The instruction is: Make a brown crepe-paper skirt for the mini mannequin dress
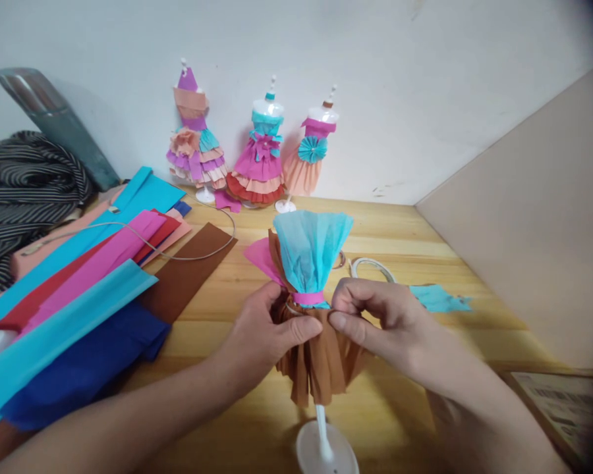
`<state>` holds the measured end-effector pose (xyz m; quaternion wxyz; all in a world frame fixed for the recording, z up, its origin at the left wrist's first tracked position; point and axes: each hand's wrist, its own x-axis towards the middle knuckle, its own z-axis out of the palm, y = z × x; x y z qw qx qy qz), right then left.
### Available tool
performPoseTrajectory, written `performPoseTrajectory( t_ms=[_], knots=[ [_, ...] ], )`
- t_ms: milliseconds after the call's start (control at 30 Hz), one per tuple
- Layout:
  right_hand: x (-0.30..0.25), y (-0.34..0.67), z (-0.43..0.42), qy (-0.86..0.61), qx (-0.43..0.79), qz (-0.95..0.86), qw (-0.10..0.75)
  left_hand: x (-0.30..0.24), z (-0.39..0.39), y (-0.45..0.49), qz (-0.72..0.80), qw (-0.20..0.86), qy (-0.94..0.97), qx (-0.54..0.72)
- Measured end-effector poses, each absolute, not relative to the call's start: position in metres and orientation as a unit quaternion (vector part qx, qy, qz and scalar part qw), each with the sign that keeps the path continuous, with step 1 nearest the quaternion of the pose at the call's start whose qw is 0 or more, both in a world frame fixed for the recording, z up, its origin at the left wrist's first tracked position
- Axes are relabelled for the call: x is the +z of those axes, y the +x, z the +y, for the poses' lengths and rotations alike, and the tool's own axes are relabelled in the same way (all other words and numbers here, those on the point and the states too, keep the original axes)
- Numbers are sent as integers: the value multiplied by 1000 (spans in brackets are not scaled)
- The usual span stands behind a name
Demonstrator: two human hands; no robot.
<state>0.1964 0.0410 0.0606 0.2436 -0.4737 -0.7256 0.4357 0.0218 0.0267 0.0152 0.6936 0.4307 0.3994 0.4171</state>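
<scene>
"Two bare hands, the left hand [263, 329] and the right hand [394, 321], meet at a brown, pleated, paper-like skirt [309, 368]. Where is the skirt placed?"

"Upright at centre, around the top of a slender white stem [321, 416] on a round white base [327, 454], above the pale wooden table [400, 230]. A narrow pink waistband [309, 298] lies just above it, beneath a flared turquoise crêpe-paper top [311, 247]."

"How are the fingers disposed?"

"On the left, the thumb presses the skirt's front while the remaining fingers curl behind, partly hidden, so that the gathered edge is clasped. On the right, thumb and forefinger meet in a pinch at the skirt's upper right edge; whether they grip anything besides the skirt cannot be told."

"Which step does this represent?"

"Probably the gathering and seating of the pleats about the waist. Three small dress forms in coloured paper frocks [264, 148] stand behind, by the wall."

"And the next move?"

"It would seem to call for a steady left clasp while the right evens the folds; a hard tug might tear them."
</scene>
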Motion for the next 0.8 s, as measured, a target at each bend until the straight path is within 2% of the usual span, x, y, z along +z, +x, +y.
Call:
performPoseTrajectory(
  t_ms=[800],
  knots=[
    [56,196,51,-463,481,-701,251,2,34,18,337,725,420,428]
  ],
)
